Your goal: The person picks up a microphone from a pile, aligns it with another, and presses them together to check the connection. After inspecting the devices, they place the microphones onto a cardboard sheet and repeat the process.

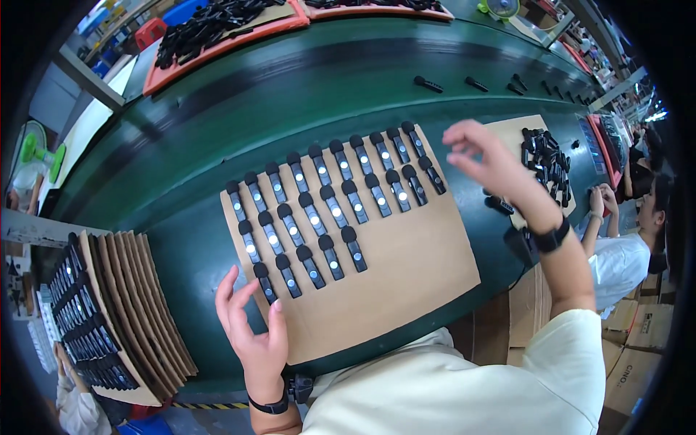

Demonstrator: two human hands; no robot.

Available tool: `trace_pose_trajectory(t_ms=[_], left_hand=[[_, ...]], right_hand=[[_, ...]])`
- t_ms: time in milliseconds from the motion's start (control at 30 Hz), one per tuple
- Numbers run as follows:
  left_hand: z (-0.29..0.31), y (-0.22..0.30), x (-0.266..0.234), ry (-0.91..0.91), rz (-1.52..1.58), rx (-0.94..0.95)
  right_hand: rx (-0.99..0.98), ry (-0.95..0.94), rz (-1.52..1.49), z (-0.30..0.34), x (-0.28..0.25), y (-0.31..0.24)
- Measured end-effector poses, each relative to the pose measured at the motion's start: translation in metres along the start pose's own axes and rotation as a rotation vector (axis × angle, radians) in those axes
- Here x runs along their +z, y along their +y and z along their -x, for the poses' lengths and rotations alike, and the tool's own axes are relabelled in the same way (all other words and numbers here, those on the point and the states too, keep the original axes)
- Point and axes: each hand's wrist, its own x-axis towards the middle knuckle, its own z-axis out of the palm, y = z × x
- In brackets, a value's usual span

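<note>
A brown cardboard sheet [413, 268] lies on the green work surface in front of me. Small black microphones with foam tops [312, 217] stand on it in three slanting rows, the third row shorter than the others. My left hand [254, 333] is open at the sheet's left edge, fingers spread around the first microphone of the third row [265, 284]; whether they touch it I cannot tell. Off the sheet's upper right corner hovers my right hand [489, 159], fingers bent and apart, with nothing visible in it.
A pile of loose microphones [547, 163] lies on cardboard at right. Stacked cardboard sheets [134, 304], with microphones on the outermost, stand at left. More microphones [428, 84] lie along the far green belt [348, 54]. Red trays [232, 51] sit behind it. A co-worker [623, 254] sits at right.
</note>
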Motion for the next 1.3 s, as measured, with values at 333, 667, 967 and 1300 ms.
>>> trace_pose_trajectory(t_ms=[333, 667, 967, 1300], left_hand=[[-0.016, 0.027, 0.002, -0.019, -0.021, 0.096], [-0.047, 0.066, 0.021, -0.101, -0.124, 0.283], [-0.031, 0.055, 0.019, -0.204, 0.063, 0.252], [-0.002, 0.054, 0.006, -0.179, 0.239, 0.054]], right_hand=[[0.120, 0.256, 0.490, -0.135, 0.003, 0.131], [-0.508, -0.497, -0.176, -0.045, 0.036, -0.095], [-0.073, 0.143, 0.209, -0.108, 0.007, 0.059], [0.131, 0.114, -0.056, -0.110, -0.003, 0.146]])
